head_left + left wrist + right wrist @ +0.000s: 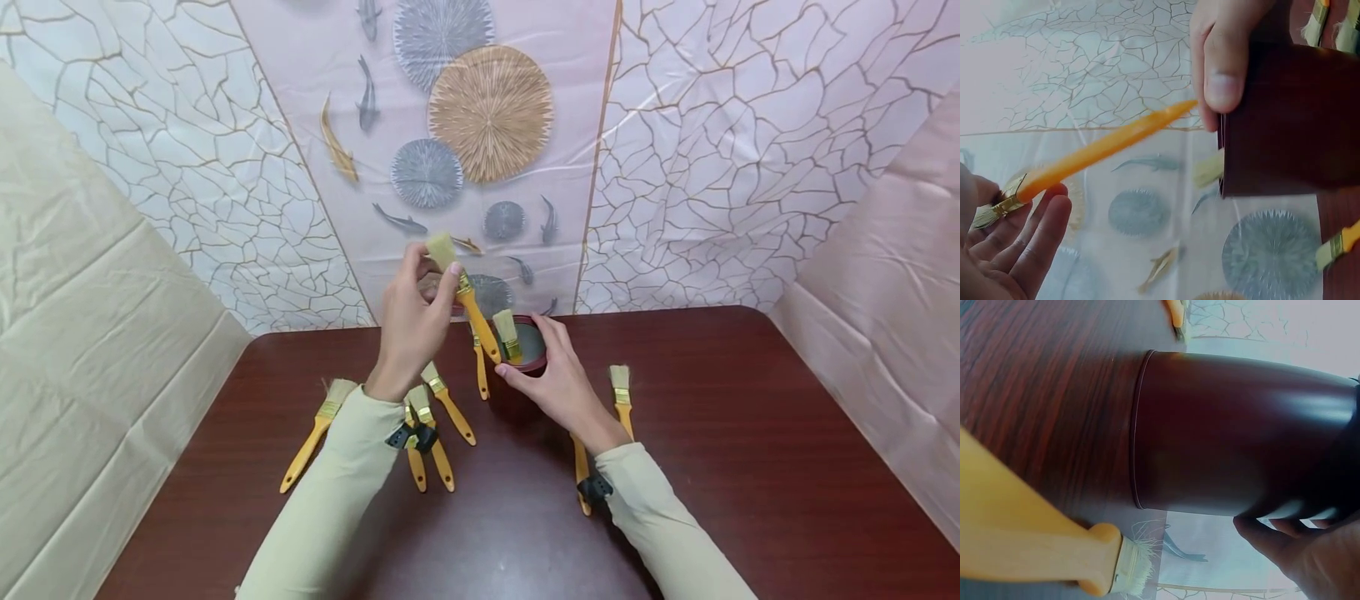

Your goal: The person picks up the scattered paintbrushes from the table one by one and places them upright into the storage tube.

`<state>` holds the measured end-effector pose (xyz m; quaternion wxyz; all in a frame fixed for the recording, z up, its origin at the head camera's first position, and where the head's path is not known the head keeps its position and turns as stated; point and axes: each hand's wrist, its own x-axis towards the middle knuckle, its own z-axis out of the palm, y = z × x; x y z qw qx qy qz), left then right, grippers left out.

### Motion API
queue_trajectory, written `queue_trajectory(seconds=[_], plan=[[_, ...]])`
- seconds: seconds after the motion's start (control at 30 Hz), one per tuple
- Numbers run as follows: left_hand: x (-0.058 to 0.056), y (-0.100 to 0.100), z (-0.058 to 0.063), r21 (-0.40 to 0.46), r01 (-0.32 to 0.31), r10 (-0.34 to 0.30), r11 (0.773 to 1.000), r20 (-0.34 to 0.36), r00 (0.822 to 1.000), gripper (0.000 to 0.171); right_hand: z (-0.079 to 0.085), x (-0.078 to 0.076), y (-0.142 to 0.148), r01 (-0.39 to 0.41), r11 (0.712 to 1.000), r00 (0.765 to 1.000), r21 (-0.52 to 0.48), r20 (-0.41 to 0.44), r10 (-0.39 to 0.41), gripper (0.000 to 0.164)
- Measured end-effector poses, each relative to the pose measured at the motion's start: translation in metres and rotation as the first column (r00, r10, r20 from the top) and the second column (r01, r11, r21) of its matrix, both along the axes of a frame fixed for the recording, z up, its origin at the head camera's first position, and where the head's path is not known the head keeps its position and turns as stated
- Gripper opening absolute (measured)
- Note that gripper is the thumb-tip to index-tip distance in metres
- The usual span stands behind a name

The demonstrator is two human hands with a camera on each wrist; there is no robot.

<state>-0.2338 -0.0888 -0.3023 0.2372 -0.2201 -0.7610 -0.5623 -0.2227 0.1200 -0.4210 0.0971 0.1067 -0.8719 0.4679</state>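
In the head view my left hand (412,321) pinches a paintbrush (480,323) near its metal band and bristles. Its yellow handle slants down, with the tip overlapping the near rim of a dark red cylindrical container (513,398). That container stands upright on the table, and my right hand (562,387) grips it from the right near the top. Inside it another paintbrush (506,327) stands with its pale bristles sticking up past the rim. In the left wrist view, the held brush's handle (1104,147) points toward the container's mouth.
Several yellow-handled paintbrushes lie about the dark red-brown table (720,467). One brush (303,450) is at the far left, another (453,412) left of the container, and one brush (621,392) beyond the right forearm. Patterned cloth (675,167) hangs behind the table.
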Motion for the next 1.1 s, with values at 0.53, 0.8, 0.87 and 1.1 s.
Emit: queue_trajectory(seconds=[0.53, 0.8, 0.87, 1.1], plan=[[-0.036, 0.034, -0.017, -0.360, 0.226, -0.158, 0.905, 0.208, 0.965, 0.023, -0.001, 0.000, 0.001, -0.032, 0.999, 0.999, -0.014, -0.004, 0.031, 0.104], [-0.040, 0.042, -0.017, -0.657, 0.271, -0.141, 0.703, 0.245, 0.959, 0.026, -0.001, 0.001, 0.002, -0.038, 0.999, 0.999, -0.031, 0.007, 0.038, 0.100], [-0.039, 0.045, -0.018, -0.710, 0.269, -0.120, 0.651, 0.254, 0.960, 0.022, -0.002, 0.001, 0.002, -0.040, 0.998, 0.999, -0.038, 0.001, 0.040, 0.097], [-0.037, 0.052, -0.028, -0.818, 0.088, 0.023, 0.568, 0.122, 0.992, 0.025, -0.003, -0.001, 0.001, -0.025, 0.999, 0.999, -0.029, -0.022, 0.024, 0.094]])
